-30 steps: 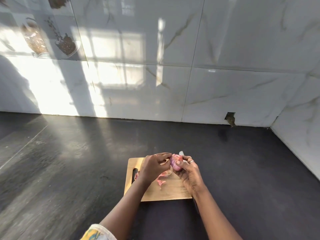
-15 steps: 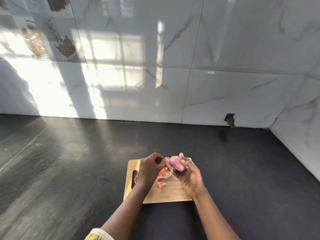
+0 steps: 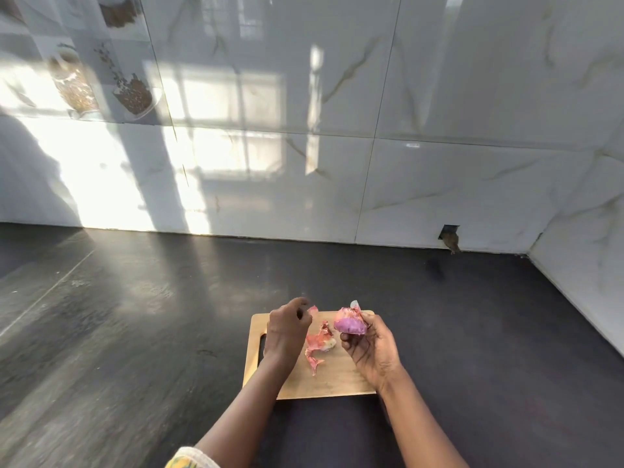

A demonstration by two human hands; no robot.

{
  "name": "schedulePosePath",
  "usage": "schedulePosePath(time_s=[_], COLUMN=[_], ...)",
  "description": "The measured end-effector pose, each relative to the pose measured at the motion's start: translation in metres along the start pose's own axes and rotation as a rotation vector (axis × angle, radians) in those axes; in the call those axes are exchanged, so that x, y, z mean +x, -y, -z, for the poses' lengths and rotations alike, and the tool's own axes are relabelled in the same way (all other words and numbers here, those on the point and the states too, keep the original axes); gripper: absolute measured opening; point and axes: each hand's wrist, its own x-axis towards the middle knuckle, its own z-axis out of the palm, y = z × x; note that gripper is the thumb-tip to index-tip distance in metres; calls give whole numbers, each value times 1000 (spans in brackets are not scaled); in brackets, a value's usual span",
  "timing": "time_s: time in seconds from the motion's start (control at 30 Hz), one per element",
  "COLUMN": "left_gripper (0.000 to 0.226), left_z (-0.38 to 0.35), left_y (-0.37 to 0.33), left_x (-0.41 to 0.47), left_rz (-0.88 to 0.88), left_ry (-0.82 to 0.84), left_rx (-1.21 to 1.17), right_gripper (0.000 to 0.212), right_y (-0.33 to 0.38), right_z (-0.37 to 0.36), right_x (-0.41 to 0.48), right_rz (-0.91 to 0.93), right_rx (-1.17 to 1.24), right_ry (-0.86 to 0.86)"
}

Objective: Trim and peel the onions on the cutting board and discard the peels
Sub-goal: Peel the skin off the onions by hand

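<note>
Right hand grips the onion, fingers curled under it. Purple flesh is exposed, and it's held over the far right part of the cutting board. Left hand is just left of that grip, fingers curled, pinching a small peel scrap at the fingertips. The loose peel pile lies on the board between both hands, below and left of the onion.
</note>
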Motion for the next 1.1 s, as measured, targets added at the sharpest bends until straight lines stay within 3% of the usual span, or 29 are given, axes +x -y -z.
schedulePosePath(time_s=[0.17, 0.33, 0.8, 0.9, 1.1], left_gripper=[26, 26, 23, 21, 15], left_z=[-3, -4, -8, -7, -4], left_y=[-3, -12, -7, -8, -8], left_x=[-3, -11, -8, -9, -14], left_rz=[-116, -140, -222, -233, -220], left_ry=[184, 274, 221, 152, 52], left_rx=[46, -240, -212, -179, -229], right_gripper=[16, 14, 14, 18, 6], right_y=[-1, -1, -2, -4, -4], right_z=[-2, -6, -1, -1, -2], right_x=[0, -3, -3, -1, 1], right_rz=[16, 64, 90, 87, 101], right_rx=[-13, -45, -52, -3, 6], right_ry=[-22, -1, 2, 1, 2])
